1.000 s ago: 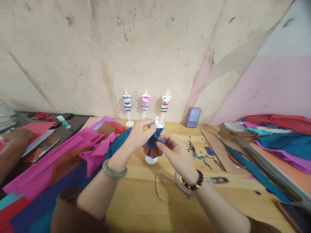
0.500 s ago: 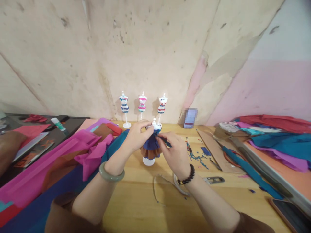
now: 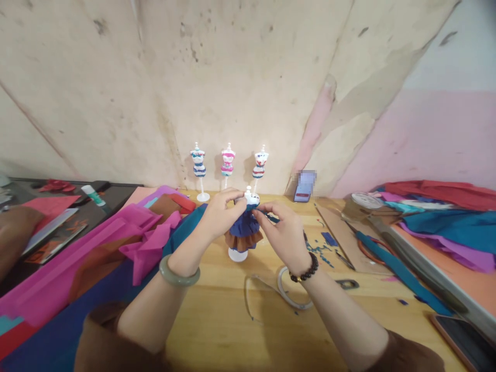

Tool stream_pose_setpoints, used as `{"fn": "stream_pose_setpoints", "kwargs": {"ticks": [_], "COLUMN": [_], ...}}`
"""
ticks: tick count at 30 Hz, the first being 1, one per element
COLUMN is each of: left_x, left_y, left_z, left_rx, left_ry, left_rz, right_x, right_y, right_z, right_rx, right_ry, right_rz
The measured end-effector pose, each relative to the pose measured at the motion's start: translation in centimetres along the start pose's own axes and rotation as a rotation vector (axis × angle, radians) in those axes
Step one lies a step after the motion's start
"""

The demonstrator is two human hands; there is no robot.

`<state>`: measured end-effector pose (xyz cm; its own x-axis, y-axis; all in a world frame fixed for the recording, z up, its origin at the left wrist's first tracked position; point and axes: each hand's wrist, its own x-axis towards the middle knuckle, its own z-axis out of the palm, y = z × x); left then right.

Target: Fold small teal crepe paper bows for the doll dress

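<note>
In the middle of the table stands a small white dress-form mannequin (image 3: 252, 198) on a round base (image 3: 237, 254). It wears a blue skirt (image 3: 245, 227) over a pleated brown layer (image 3: 243, 241), with dark teal at the chest. My left hand (image 3: 220, 213) is closed round the mannequin's upper side, thumb by the shoulder; some of its fingers are behind the form. With thumb and index finger, my right hand (image 3: 284, 230) pinches a narrow dark teal strip (image 3: 272, 217) at the other side of the chest.
Three mini mannequins (image 3: 228, 160) line the wall beside a propped phone (image 3: 305, 186). Magenta fabric (image 3: 85, 258) lies left; folded cloth (image 3: 453, 232) and scissors (image 3: 374, 248) lie right. Blue scraps (image 3: 329, 238), a tape roll (image 3: 282, 292) and thread snips (image 3: 351, 283) lie near my right arm.
My right hand has moved slightly up and right with the teal strip. The mannequin's top has shifted a little to the right, while my left hand stays on it.
</note>
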<state>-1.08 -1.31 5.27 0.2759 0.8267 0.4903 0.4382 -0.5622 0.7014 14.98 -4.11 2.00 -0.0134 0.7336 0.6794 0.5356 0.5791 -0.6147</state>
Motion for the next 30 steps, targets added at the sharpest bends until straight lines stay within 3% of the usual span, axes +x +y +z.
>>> {"fn": "stream_pose_setpoints", "kwargs": {"ticks": [17,23,30], "left_x": [0.1,0.0,0.2], "left_y": [0.1,-0.1,-0.4], "left_z": [-0.1,-0.6,-0.7], "left_rx": [0.021,0.024,0.042], "left_ry": [0.001,-0.102,-0.116], "left_rz": [0.048,0.113,0.128], "right_x": [0.6,0.7,0.8], "right_y": [0.6,0.7,1.3], "right_z": [0.2,0.0,-0.3], "right_rx": [0.068,0.068,0.022], "right_ry": [-0.015,-0.022,-0.048], "right_rz": [0.11,0.144,0.059]}}
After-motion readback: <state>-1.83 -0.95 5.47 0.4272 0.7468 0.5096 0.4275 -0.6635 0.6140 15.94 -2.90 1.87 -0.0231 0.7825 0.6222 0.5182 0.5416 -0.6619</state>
